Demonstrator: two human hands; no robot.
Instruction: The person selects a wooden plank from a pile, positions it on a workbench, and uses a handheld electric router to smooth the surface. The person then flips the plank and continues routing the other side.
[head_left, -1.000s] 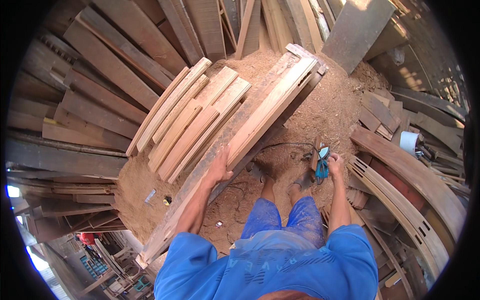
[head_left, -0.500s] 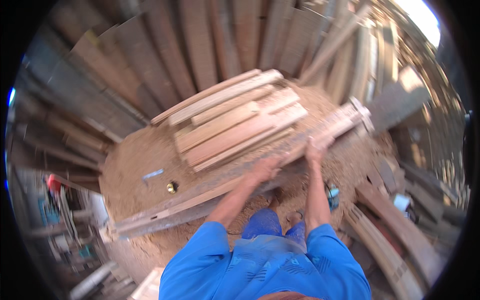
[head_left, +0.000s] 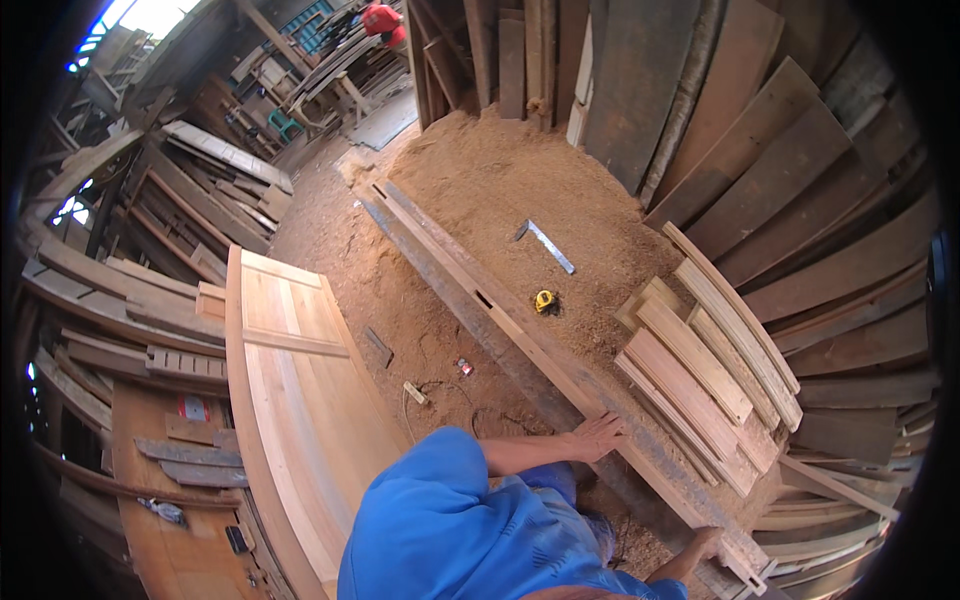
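Observation:
A long wooden beam (head_left: 540,340) with mortise slots lies diagonally on a darker, dusty plank, from upper left to lower right. My left hand (head_left: 598,437) rests flat on the beam with its fingers apart. Near the beam's lower right end my right hand (head_left: 703,545) is closed over its edge; the fingertips are partly hidden. Beyond the beam lie a yellow tape measure (head_left: 545,302) and a metal try square (head_left: 548,246) on the sawdust.
Cut wooden strips (head_left: 700,370) are stacked right of the beam. A wooden door panel (head_left: 300,400) lies at the left. Boards (head_left: 760,150) lean along the far right side. A small red-and-white packet (head_left: 464,367) and a cord (head_left: 440,388) lie on the sawdust floor.
My view has swung left, bringing the door panel into sight. My left hand has flattened on the beam, and my right hand is now nearer the beam's end.

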